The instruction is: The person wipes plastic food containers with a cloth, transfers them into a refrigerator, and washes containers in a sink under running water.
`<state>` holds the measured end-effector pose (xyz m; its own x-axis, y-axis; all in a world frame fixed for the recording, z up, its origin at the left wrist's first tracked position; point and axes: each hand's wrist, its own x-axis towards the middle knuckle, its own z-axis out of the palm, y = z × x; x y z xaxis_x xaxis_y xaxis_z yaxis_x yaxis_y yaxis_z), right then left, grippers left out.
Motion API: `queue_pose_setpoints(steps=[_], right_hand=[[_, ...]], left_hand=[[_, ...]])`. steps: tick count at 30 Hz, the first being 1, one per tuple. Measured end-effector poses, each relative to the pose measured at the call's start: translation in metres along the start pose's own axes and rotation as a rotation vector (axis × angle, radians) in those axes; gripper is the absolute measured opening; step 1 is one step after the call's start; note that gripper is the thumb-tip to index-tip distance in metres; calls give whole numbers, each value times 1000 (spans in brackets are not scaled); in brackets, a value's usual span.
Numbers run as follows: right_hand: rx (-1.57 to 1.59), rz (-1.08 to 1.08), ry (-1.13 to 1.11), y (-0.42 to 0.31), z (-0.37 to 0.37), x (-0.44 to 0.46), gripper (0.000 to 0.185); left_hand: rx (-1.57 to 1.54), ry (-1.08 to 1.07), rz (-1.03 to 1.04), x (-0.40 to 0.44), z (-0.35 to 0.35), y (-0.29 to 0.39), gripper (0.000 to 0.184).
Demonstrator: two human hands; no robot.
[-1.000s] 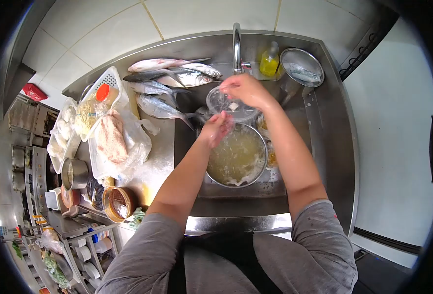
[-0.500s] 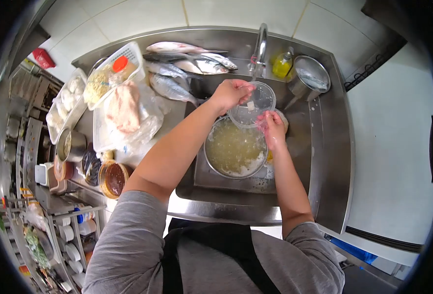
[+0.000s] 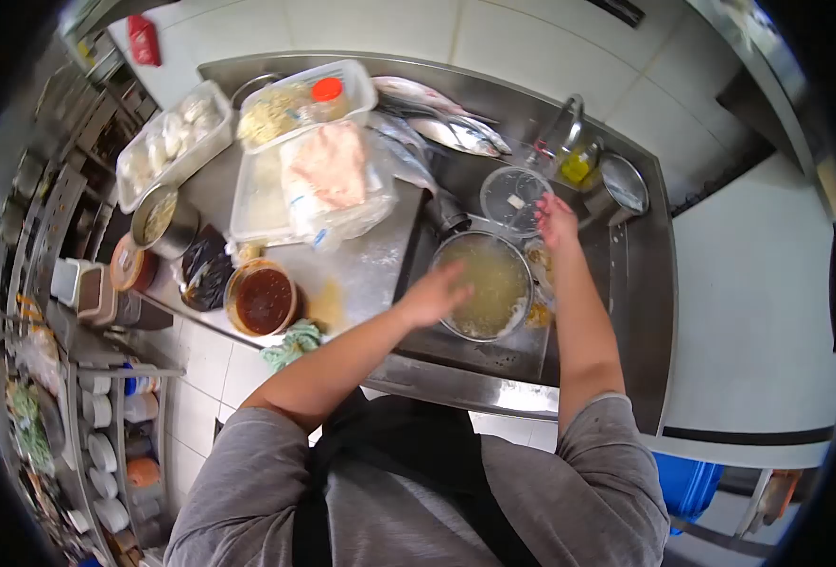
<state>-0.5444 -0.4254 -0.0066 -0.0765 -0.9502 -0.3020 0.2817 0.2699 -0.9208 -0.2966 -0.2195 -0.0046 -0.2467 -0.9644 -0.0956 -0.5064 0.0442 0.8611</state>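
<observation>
My right hand pinches the edge of a round clear plastic lid with a small white patch on it. The lid is above the sink, beside the tap. Below it sits a round metal pot of cloudy yellowish liquid, with pale foam along its rim. My left hand is at the pot's left side, blurred by motion, fingers stretched out and nothing seen in them.
Several whole fish lie behind the sink. To the left are a white tray with a bagged pink piece, a tub of dark red sauce and a green cloth. A yellow soap bottle and a metal pot stand right.
My left hand has let go of the lid and moved down and left to the pot. My right hand still holds the lid. The view has turned left.
</observation>
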Motion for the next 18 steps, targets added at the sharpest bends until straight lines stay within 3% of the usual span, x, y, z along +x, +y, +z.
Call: queue_pose_setpoints(steps=[3,4,5,6,9,10,11,13,16,18], right_hand=[[-458,-241,81,-14,11,29,15],[-706,-476,138,-10,-1,57,17],[-1071,-692,240,-15,-7,68,21],[-1237,-730,271,-37,18,24,24],[-1073,-989,254,-21,36,-57,18],[-1021,-1032,315,-4,50,-101,16],[-1098,-953,298,23,47,-129,17],[-1753,-779,-17,76,-9,-143,16],[-1629,-661,59,54,30,-223,16],[-1369,-1053,168,37,55,-262,19]], left_hand=[[426,-255,32,-75,-11,5,53],[400,-217,-8,-95,-9,-6,53],[494,-184,131,-113,-6,-20,52],[598,-152,272,-128,-7,-33,51],[406,-255,274,-166,-25,-61,50],[397,-173,337,-179,-32,-69,47],[390,-162,328,-192,-40,-75,47],[159,-27,328,-218,-60,-87,43],[220,87,345,-256,-98,-94,37],[247,130,343,-273,-113,-101,34]])
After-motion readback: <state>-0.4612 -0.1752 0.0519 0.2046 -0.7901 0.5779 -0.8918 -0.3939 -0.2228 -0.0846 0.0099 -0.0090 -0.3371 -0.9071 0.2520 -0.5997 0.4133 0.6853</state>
